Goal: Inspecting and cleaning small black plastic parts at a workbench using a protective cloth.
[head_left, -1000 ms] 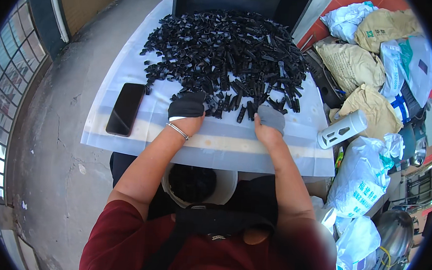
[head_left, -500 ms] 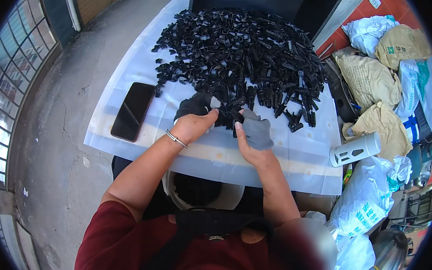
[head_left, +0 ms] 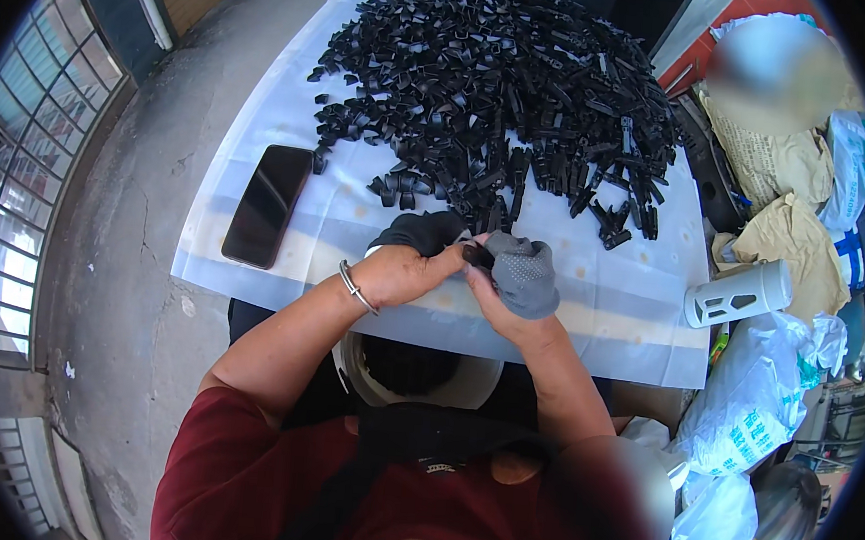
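My left hand [head_left: 415, 257], in a dark fingerless glove with a metal bangle at the wrist, is closed at the near edge of a heap of black plastic parts [head_left: 495, 94]. Close against it, my right hand [head_left: 518, 281], in a grey dotted glove, is closed too. Between the thumbs and fingertips of both hands is a small black plastic part [head_left: 477, 257], mostly covered by the fingers. The heap mixes short bent pieces on the left with longer clip-like ones on the right.
A phone [head_left: 267, 206] lies on the white table cover [head_left: 349, 309], left of the heap. A white cylindrical holder [head_left: 742, 295] lies at the right edge, beside several sacks [head_left: 744, 402]. Below the table's front edge stands a pale bucket [head_left: 475, 385] with dark contents.
Both hands have drawn slightly toward me, off the heap's edge, and come closer together around the small black part. The view has shifted a little.
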`<state>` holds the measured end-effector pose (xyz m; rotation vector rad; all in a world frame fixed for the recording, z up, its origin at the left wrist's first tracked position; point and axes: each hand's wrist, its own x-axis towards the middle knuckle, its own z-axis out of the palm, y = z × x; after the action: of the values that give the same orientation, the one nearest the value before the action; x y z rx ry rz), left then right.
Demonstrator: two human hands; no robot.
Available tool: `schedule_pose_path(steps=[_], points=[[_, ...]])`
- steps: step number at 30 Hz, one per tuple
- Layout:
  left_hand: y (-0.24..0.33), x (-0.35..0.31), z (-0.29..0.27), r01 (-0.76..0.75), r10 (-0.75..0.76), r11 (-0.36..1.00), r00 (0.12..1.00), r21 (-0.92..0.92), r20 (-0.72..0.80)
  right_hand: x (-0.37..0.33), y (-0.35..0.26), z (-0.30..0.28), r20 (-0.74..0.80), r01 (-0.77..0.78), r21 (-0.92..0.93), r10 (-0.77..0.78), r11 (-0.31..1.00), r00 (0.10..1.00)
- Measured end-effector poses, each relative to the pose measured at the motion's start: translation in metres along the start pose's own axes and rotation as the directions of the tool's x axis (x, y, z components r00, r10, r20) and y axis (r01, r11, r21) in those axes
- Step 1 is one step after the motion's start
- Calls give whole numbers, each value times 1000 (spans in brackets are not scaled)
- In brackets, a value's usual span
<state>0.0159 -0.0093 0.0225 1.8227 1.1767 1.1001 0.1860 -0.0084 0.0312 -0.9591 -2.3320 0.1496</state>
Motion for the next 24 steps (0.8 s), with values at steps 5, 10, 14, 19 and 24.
schedule_pose_path(steps=[5,10,14,19,24], points=[[-5,-7,-2,129,-133,978,991,-163,-15,2,-13,-5,-129,8,155,12,988,992],[3,-10,-10,292,-306,869,952,-400,31,-2,-10,-27,10,-26,-133,28,991,1000],[11,-9,-13,244,-235,939,970,-242,65,-8,-7,-24,84,-59,-144,71,988,994],[1,-9,-6,129,-120,977,991,-172,62,-7,-12,-27,51,2,-177,8,984,999],[0,-11,-4,79,-80,990,997,-116,0,-8,-10,-31,60,21,-171,-11,985,998]])
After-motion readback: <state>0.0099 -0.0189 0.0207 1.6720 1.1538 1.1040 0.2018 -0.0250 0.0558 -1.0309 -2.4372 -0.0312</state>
